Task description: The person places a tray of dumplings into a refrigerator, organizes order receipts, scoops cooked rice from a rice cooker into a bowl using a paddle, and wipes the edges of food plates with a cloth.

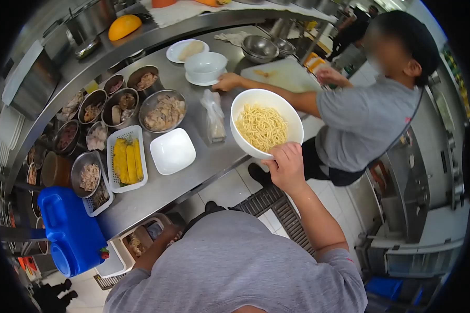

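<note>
The right hand point(287, 168), closed on the noodle bowl point(284, 108), is over floor point(224, 190) past the bench's point(206, 157) edge; left hand point(171, 235) grip unclear.

A dish point(173, 151) sits on a kitchen counter point(206, 159), a basket point(131, 186) immediately to its left and a pan point(150, 100) just behind. Right of the dish is a bag point(214, 117); farther right, a bowl point(277, 98) with noodles point(261, 127) in it. A jug point(70, 224) is at front left of the dish.

Square white bowl point(173, 151) on steel counter point(137, 207)
</note>
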Available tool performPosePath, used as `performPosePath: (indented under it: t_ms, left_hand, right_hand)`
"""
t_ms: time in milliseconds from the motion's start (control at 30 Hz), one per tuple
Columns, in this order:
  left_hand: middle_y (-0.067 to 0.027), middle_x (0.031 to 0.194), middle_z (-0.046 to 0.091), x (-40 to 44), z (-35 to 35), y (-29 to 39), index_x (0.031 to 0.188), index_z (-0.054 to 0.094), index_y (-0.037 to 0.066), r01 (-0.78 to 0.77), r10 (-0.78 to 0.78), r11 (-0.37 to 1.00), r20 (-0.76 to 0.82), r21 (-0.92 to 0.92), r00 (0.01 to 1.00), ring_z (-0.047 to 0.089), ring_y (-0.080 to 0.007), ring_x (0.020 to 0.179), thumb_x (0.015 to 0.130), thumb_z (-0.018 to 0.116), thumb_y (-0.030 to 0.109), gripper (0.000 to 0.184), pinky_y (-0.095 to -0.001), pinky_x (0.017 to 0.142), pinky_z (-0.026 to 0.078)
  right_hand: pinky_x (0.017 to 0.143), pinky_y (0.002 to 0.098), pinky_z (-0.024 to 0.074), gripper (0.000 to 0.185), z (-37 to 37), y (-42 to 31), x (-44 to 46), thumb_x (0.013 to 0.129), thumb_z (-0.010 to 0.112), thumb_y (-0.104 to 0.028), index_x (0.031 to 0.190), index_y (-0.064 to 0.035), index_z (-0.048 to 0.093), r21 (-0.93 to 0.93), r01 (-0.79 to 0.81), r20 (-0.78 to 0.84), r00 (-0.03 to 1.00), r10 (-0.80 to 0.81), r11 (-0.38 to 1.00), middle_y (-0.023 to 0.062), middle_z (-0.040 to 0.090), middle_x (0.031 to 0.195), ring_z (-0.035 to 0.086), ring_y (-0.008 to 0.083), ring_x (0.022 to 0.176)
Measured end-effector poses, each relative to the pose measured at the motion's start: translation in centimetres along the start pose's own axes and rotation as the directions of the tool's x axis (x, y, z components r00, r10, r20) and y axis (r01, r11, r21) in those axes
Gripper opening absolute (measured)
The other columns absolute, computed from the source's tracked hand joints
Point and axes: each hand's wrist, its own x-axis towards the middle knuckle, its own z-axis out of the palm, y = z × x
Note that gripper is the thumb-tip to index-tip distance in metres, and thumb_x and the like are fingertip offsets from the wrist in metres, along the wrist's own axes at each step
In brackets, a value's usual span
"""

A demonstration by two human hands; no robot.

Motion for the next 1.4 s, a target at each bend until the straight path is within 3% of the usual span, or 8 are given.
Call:
performPosePath:
  t_ms: [133,200,533,733,800,867,1167,1400]
  left_hand:
    - [-0.0122,0.087,0.069,6.8,5.8,-7.6,0.093,0.068,0.008,0.197,-0.233,0.959,0.169,0.203,0.958,0.068,-0.0192,0.076,0.088,0.051,0.031,0.029,-0.0352,0.058,0.054]
    - [-0.0107,0.088,0.069,5.6,6.8,-8.2,0.097,0.068,0.009,-0.189,0.236,0.782,-0.001,0.594,0.972,0.068,-0.0235,0.078,0.089,0.05,0.03,0.029,-0.0352,0.063,0.055]
    - [-0.0103,0.09,0.069,2.6,12.3,-2.1,0.1,0.067,0.009,0.185,-0.23,0.946,-0.15,-0.265,0.961,0.068,-0.025,0.082,0.089,0.049,0.029,0.029,-0.0373,0.067,0.055]
    - [-0.0101,0.091,0.069,2.0,13.5,3.0,0.102,0.067,0.009,-0.161,0.173,0.985,-0.529,0.07,0.83,0.068,-0.0259,0.084,0.09,0.049,0.028,0.029,-0.0385,0.069,0.055]
    - [-0.0096,0.096,0.067,1.4,12.3,5.0,0.108,0.062,0.01,0.134,-0.526,0.459,-0.148,-0.878,0.837,0.065,-0.0271,0.084,0.09,0.049,0.03,0.03,-0.0432,0.068,0.052]
    - [-0.009,0.1,0.064,-0.9,10.9,9.7,0.114,0.057,0.01,0.05,-0.644,0.004,0.036,-0.999,0.765,0.063,-0.0284,0.084,0.091,0.049,0.032,0.034,-0.0478,0.068,0.049]
    - [-0.01,0.086,0.065,-10.2,24.7,20.9,0.106,0.061,0.005,0.073,-0.795,-0.061,0.093,-0.995,0.599,0.062,-0.0244,0.069,0.088,0.058,0.028,0.029,-0.0404,0.056,0.049]
    - [-0.0122,0.091,0.068,-9.9,45.3,15.1,0.1,0.067,0.006,0.186,-0.781,-0.053,0.157,-0.981,0.604,0.062,-0.0237,0.073,0.088,0.057,0.031,0.029,-0.0394,0.066,0.049]
  right_hand:
    - [0.074,0.0403,0.0379,0.027,3.5,3.8,6.8,0.067,0.074,-0.011,0.086,-0.0039,0.056,0.036,0.063,-0.014,0.998,-0.062,0.997,0.0106,0.057,0.081,0.053,0.0311,0.078]
    - [0.074,0.0403,0.0374,0.026,4.9,5.6,10.0,0.068,0.074,-0.012,0.085,-0.0033,0.056,0.035,0.114,-0.023,0.993,-0.114,0.993,0.0116,0.057,0.081,0.053,0.0315,0.079]
    - [0.075,0.0401,0.0373,0.023,13.7,11.9,17.5,0.072,0.07,-0.017,0.085,-0.0044,0.056,0.197,0.232,0.033,0.97,-0.243,0.953,0.01,0.058,0.082,0.054,0.0299,0.08]
    - [0.075,0.0408,0.0373,0.02,22.6,15.1,18.4,0.069,0.07,-0.014,0.081,-0.0061,0.057,0.22,0.197,0.141,0.963,-0.23,0.956,0.0094,0.059,0.082,0.054,0.0286,0.083]
    - [0.077,0.0413,0.038,0.02,25.8,17.2,18.4,0.068,0.07,-0.013,0.081,-0.0062,0.058,0.208,0.209,0.177,0.953,-0.247,0.956,0.0097,0.06,0.084,0.055,0.0289,0.085]
    - [0.079,0.0423,0.0392,0.021,29.0,19.5,18.0,0.067,0.07,-0.013,0.084,-0.006,0.061,0.126,0.183,0.249,0.945,-0.21,0.975,0.0099,0.062,0.088,0.056,0.029,0.09]
    - [0.089,0.0445,0.0388,0.027,28.4,18.8,18.1,0.07,0.066,-0.006,0.097,-0.0041,0.061,-0.055,0.171,0.223,0.962,-0.155,0.984,0.0113,0.062,0.098,0.056,0.0301,0.099]
    - [0.086,0.044,0.039,0.029,17.4,-3.9,12.4,0.072,0.06,0.0,0.101,-0.0067,0.061,0.657,0.208,-0.054,0.972,-0.23,0.725,0.0111,0.063,0.094,0.057,0.0319,0.091]
